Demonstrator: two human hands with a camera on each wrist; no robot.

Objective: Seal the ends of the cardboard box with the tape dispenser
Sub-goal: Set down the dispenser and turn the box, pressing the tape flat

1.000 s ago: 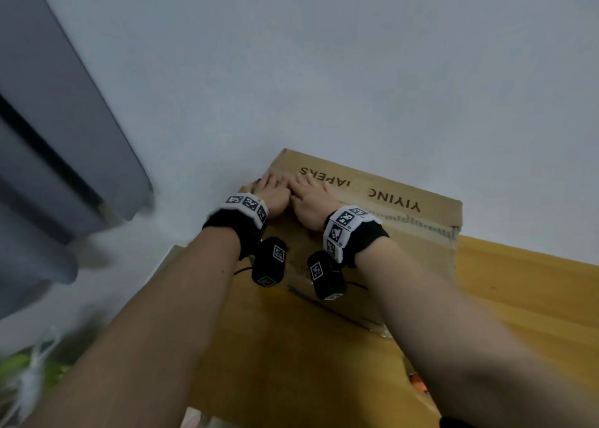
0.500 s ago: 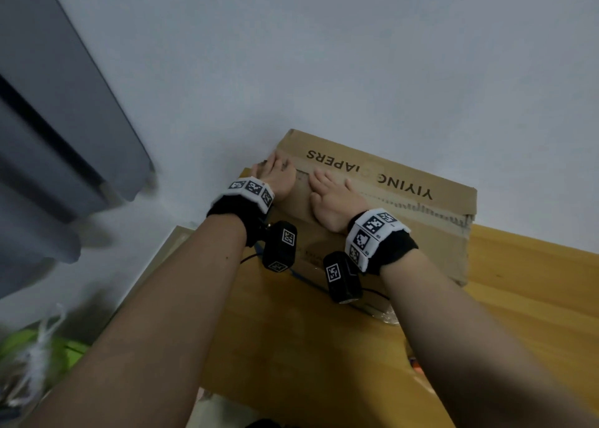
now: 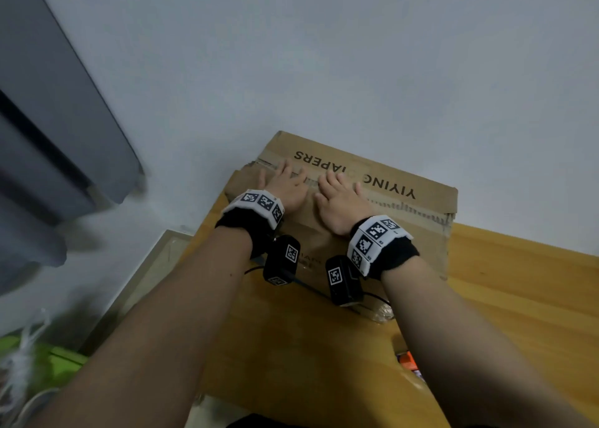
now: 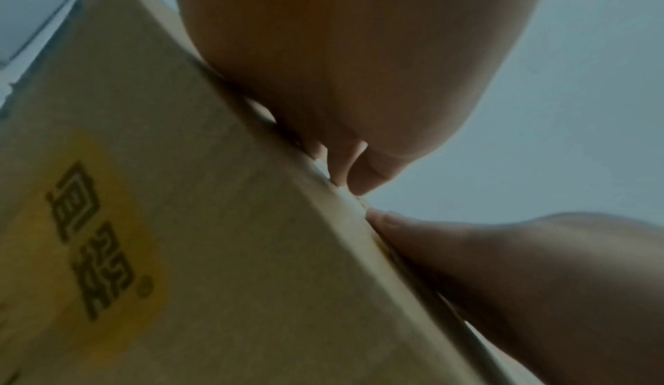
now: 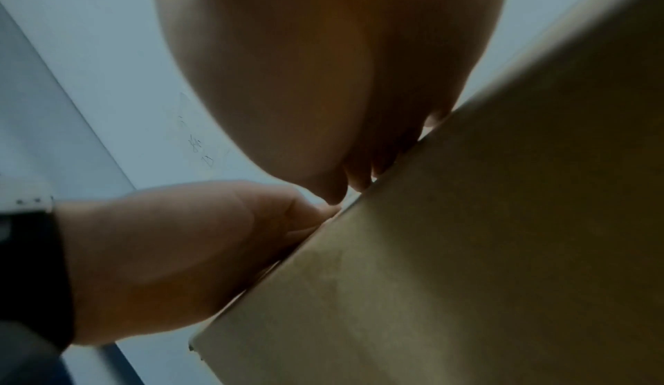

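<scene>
Tabletop point(image 3: 518, 298): cardboard box point(image 3: 421, 200) under both palms

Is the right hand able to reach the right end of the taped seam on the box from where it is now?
Probably yes. The right hand lies flat on the cardboard box at the tape seam, and nothing lies on the seam between it and the box's right edge.

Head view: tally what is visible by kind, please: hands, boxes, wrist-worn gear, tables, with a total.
Bare hands: 2, the left hand and the right hand, both flat on the box top
Brown printed cardboard box: 1
White marker-printed wristbands: 2
Black wrist cameras: 2
Light wooden table: 1
Total: 8
</scene>
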